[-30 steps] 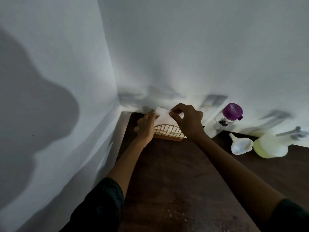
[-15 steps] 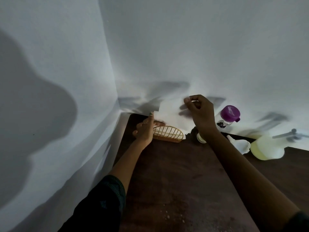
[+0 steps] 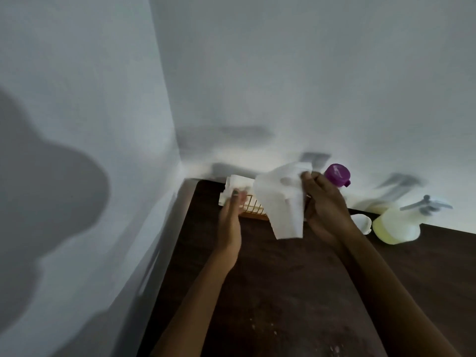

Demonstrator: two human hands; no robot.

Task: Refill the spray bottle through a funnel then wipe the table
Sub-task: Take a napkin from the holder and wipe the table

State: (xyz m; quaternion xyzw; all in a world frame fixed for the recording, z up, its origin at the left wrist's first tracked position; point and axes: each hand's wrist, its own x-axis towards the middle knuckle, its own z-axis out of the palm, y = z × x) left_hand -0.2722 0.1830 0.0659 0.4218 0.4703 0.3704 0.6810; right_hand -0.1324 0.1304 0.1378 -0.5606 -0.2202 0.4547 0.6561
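A white tissue is being pinched in the fingers of the right hand, hanging free above the desk, probably for wiping. The left hand, blurred, is seemingly being pressed on the tissue stack in the holder, steadying it. The spray bottle and funnel are being left at far right.

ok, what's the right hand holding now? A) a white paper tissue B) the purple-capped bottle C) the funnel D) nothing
A: the right hand pinches a white paper tissue that hangs free above the table, while the funnel and purple-capped bottle stand untouched behind it.
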